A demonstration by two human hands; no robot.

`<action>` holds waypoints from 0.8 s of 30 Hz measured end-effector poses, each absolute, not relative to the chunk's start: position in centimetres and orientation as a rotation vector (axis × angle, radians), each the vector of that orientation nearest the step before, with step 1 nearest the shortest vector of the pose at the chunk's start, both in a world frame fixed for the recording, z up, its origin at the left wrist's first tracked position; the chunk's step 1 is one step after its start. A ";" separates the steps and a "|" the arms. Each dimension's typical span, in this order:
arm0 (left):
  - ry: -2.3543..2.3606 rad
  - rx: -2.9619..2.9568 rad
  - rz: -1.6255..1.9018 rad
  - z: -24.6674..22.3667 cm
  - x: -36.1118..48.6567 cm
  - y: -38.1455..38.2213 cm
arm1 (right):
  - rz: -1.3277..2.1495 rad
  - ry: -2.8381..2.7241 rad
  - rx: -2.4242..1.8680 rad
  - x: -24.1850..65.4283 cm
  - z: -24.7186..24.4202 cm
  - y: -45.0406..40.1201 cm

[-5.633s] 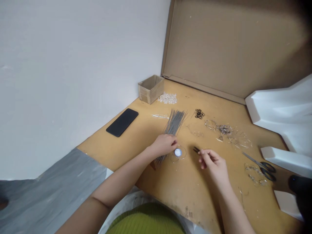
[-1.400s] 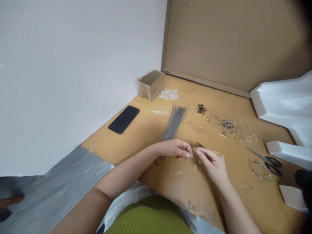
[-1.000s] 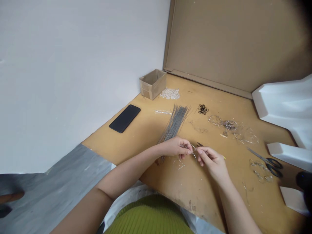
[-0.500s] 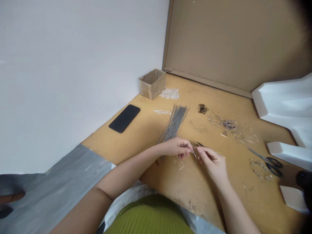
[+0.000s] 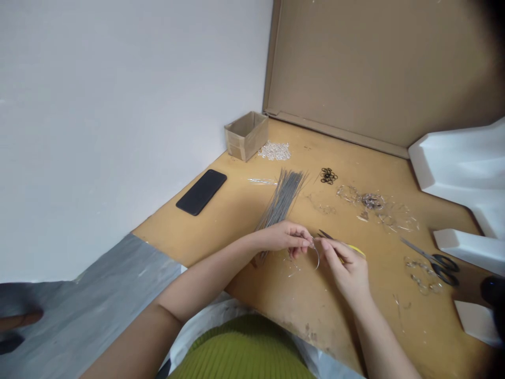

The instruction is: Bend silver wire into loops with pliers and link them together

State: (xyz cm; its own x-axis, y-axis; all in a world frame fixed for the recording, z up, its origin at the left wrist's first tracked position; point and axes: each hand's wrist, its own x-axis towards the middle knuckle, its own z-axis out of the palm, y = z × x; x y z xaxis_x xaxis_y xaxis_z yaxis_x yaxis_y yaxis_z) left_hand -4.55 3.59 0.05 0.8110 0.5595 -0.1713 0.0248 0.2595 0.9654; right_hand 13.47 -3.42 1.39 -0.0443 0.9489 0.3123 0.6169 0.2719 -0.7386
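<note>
Head view, left hand (image 5: 284,237) pinched a thin wire loop (image 5: 316,257) at the fingertips, right hand (image 5: 347,268) curled around yellow-handled pliers (image 5: 352,249), its fingertips at the loop, both hands above a tan table (image 5: 189,234), gray wire bundle (image 5: 282,202) just beside the left hand, scissors (image 5: 430,261) well off right

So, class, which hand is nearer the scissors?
The right hand: it sits to the left of the scissors, apart from them. The left hand is farther away, on the right hand's far side; both pinch a wire loop.
</note>
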 end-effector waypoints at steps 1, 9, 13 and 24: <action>0.540 1.265 0.399 0.0 -4.5 3.6 | 0.510 -1.766 -1.426 13.5 1.4 -3.4; 0.473 1.270 0.427 0.3 -4.7 3.6 | 0.213 -1.813 -1.499 14.3 1.0 -3.0; 0.431 1.275 0.263 -0.4 -4.4 3.2 | 0.307 -1.691 -1.547 14.6 1.1 -2.8; 0.671 1.951 0.497 0.9 -4.3 2.9 | 0.620 -1.617 -1.526 14.5 0.9 -2.9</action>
